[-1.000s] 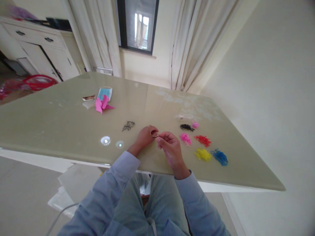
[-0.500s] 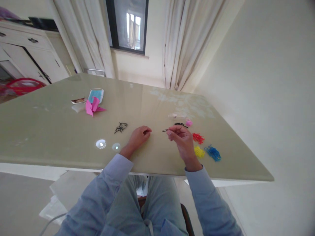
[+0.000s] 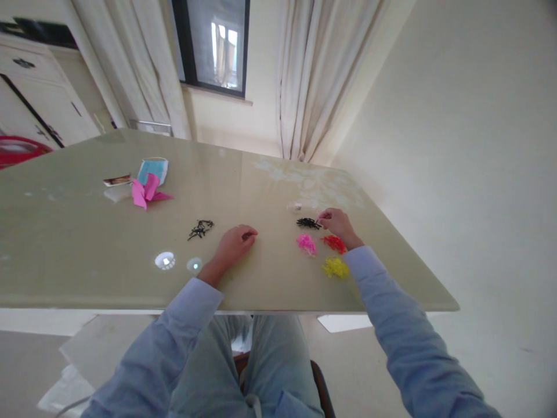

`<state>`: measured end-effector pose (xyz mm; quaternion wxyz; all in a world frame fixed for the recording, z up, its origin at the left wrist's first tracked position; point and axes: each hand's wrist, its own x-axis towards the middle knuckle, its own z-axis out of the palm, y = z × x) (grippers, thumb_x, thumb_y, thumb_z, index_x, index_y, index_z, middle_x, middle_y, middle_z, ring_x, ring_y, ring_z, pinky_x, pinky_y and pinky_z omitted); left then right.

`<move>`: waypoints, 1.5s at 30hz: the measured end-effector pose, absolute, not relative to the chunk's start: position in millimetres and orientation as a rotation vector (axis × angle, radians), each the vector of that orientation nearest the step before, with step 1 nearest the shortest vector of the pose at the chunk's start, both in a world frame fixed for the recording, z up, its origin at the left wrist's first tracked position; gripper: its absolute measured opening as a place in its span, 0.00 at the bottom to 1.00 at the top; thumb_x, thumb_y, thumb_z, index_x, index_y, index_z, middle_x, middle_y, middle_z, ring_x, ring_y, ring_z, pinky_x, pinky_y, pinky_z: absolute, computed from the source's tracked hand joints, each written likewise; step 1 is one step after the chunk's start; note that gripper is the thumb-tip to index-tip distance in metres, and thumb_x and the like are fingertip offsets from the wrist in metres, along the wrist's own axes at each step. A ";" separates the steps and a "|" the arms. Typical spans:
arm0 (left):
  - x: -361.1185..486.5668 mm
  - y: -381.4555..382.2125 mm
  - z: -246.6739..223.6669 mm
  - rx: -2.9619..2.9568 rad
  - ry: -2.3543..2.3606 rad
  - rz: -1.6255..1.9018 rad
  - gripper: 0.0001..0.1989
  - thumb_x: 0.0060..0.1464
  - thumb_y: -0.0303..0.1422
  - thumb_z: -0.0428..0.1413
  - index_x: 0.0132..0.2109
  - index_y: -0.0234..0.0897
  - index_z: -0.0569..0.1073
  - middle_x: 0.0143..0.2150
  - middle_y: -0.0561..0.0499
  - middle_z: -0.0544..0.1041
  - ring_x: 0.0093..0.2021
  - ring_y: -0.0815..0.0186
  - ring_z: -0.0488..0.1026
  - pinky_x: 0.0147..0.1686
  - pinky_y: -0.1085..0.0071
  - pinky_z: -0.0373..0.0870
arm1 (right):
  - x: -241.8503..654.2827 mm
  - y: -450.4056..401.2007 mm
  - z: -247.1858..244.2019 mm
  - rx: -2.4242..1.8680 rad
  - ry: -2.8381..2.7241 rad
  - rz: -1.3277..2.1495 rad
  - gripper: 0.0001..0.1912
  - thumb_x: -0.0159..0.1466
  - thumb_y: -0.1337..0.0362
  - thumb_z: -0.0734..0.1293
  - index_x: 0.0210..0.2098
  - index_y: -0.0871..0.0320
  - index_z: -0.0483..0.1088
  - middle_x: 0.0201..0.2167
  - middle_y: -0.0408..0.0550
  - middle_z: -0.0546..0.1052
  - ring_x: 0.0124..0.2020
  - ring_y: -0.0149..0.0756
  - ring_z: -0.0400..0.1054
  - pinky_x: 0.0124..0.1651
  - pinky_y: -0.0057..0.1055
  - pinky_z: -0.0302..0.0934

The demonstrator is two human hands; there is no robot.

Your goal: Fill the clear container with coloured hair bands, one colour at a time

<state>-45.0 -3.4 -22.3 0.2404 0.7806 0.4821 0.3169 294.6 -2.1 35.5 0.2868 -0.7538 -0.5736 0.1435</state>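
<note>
My left hand (image 3: 235, 244) rests on the table, fingers curled in and thumb against the index finger; whatever they may hold is hidden. To its left lies a loose tangle of small black pieces (image 3: 201, 229). My right hand (image 3: 338, 225) reaches to the right edge of a small heap of black pieces (image 3: 308, 223), its fingertips pinched together there. What is between those tips is too small to make out. Nearer me lie a pink heap (image 3: 307, 244), a red heap (image 3: 334, 244) partly beside my right wrist, and a yellow heap (image 3: 335, 267) of similar small pieces.
A clear plastic item (image 3: 298, 206) lies behind the black heap. At the table's far left are a blue face mask (image 3: 152, 171), a folded pink paper (image 3: 150, 190) and a small printed strip (image 3: 116, 180). A wall (image 3: 435, 174) borders the right side.
My right hand has moved from the middle, where it held a small black loop-like piece, out to the black heap. The blue heap is now hidden behind my right sleeve. My left hand stays put.
</note>
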 end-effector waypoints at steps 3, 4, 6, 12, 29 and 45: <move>-45.3 -3.1 -23.1 2.130 1.322 0.872 0.13 0.54 0.30 0.52 0.40 0.37 0.81 0.38 0.45 0.83 0.38 0.60 0.78 0.43 0.64 0.73 | 295.0 1.6 31.3 -2.058 -1.544 0.364 0.04 0.53 0.73 0.69 0.23 0.60 0.73 0.19 0.45 0.76 0.22 0.31 0.68 0.32 0.28 0.60; -45.3 -3.1 -23.0 2.132 1.323 0.871 0.13 0.54 0.30 0.52 0.40 0.37 0.81 0.38 0.45 0.83 0.38 0.59 0.78 0.43 0.64 0.73 | 295.4 1.9 30.5 -2.066 -1.546 0.359 0.04 0.53 0.73 0.69 0.23 0.60 0.73 0.19 0.45 0.76 0.22 0.30 0.68 0.32 0.28 0.60; -45.1 -3.2 -22.5 2.135 1.326 0.865 0.13 0.54 0.31 0.52 0.40 0.37 0.81 0.38 0.45 0.83 0.39 0.59 0.78 0.43 0.64 0.73 | 296.4 0.5 30.6 -2.074 -1.549 0.347 0.04 0.54 0.71 0.69 0.23 0.60 0.74 0.19 0.45 0.76 0.22 0.30 0.68 0.31 0.27 0.60; -44.9 -2.7 -22.0 2.142 1.324 0.860 0.13 0.54 0.31 0.52 0.40 0.38 0.81 0.38 0.46 0.83 0.38 0.59 0.78 0.43 0.64 0.73 | 283.3 -18.1 44.2 -2.001 -1.585 0.273 0.05 0.58 0.66 0.68 0.31 0.59 0.77 0.25 0.48 0.79 0.27 0.33 0.71 0.34 0.29 0.61; -48.0 -14.3 -10.3 1.952 1.398 1.172 0.09 0.56 0.30 0.54 0.38 0.36 0.80 0.38 0.47 0.83 0.36 0.64 0.77 0.41 0.69 0.74 | 124.2 -36.7 -4.1 -1.474 -2.186 0.480 0.08 0.65 0.68 0.66 0.39 0.57 0.78 0.35 0.49 0.81 0.36 0.36 0.71 0.40 0.31 0.59; -177.6 -36.3 -16.6 1.992 2.050 0.944 0.19 0.55 0.40 0.54 0.45 0.35 0.82 0.44 0.40 0.79 0.39 0.56 0.76 0.47 0.61 0.73 | 139.1 -32.5 -9.3 -1.321 -1.943 0.681 0.08 0.63 0.64 0.65 0.33 0.57 0.77 0.30 0.46 0.79 0.31 0.35 0.70 0.38 0.30 0.61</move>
